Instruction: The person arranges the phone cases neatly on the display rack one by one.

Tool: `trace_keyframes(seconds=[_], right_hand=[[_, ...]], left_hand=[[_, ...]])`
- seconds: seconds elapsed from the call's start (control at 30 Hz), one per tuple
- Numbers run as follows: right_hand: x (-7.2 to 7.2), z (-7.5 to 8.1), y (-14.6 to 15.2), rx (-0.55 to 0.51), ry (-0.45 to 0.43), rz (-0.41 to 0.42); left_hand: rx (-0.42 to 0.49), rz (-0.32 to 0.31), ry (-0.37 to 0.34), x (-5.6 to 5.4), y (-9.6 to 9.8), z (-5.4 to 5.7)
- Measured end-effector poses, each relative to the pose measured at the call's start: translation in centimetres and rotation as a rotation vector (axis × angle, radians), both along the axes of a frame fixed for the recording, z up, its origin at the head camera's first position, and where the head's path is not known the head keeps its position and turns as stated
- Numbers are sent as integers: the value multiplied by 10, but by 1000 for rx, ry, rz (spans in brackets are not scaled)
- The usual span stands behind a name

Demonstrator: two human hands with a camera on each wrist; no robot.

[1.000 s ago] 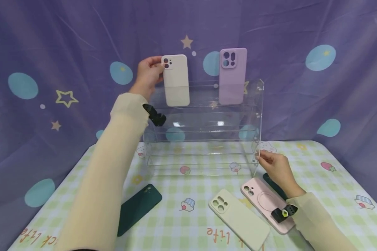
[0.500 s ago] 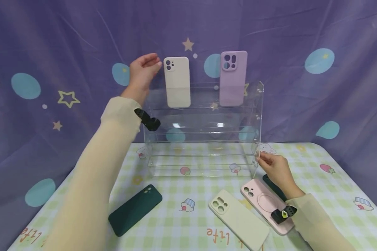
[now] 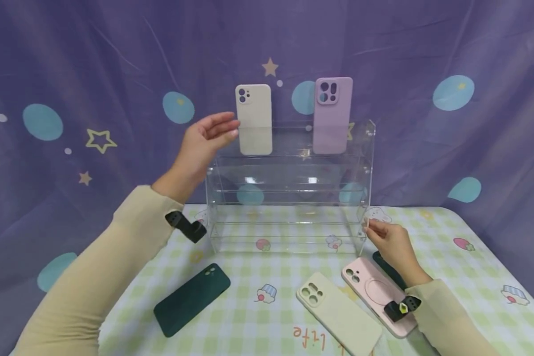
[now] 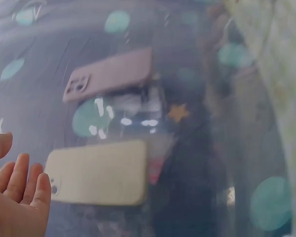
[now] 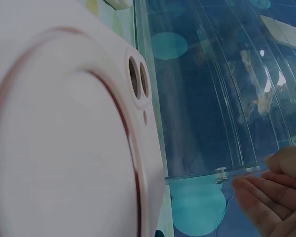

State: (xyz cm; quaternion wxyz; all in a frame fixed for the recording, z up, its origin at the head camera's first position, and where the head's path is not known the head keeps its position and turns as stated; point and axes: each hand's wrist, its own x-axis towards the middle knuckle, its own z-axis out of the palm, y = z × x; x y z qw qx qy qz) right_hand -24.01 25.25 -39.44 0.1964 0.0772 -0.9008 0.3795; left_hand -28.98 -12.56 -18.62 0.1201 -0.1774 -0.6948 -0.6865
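Observation:
A white phone case [image 3: 254, 121] and a purple phone case [image 3: 333, 116] stand upright on the top tier of a clear acrylic display rack [image 3: 287, 230]. Beside the white case's left edge is my left hand [image 3: 204, 141], fingers extended and holding nothing; whether the fingertips touch the case I cannot tell. In the left wrist view, that hand [image 4: 19, 197] appears at the camera end of the white case [image 4: 98, 173]. My right hand [image 3: 391, 242] pinches the rack's right side panel low down. The right wrist view shows its thumb and fingers [image 5: 274, 195] around the panel edge.
On the checked tablecloth [image 3: 249, 331] lie a dark green phone case [image 3: 191, 299] at left, a cream phone case [image 3: 340, 316] in front, and a pink phone case [image 3: 365, 277] under the right wrist. Another dark green case [image 3: 388, 267] is partly hidden behind it. A purple curtain [image 3: 405, 148] hangs behind.
My left hand has let go of the white case, moved left from it, then come down along its side. The right hand has stayed at the rack's side.

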Motion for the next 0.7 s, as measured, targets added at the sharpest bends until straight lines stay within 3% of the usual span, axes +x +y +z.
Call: trace_keyframes(seconds=[0.17, 0.37, 0.53, 0.7], right_hand=[[0, -1, 1, -15, 5, 4], [-1, -4, 1, -19, 35, 12], [-1, -5, 0, -17, 49, 14], [-1, -4, 0, -13, 46, 11]], left_hand=[[-89, -60, -68, 27, -10, -29], [-156, -86, -135, 56, -27, -62], [-237, -95, -160, 76, -46, -100], [-303, -92, -257, 90, -67, -141]])
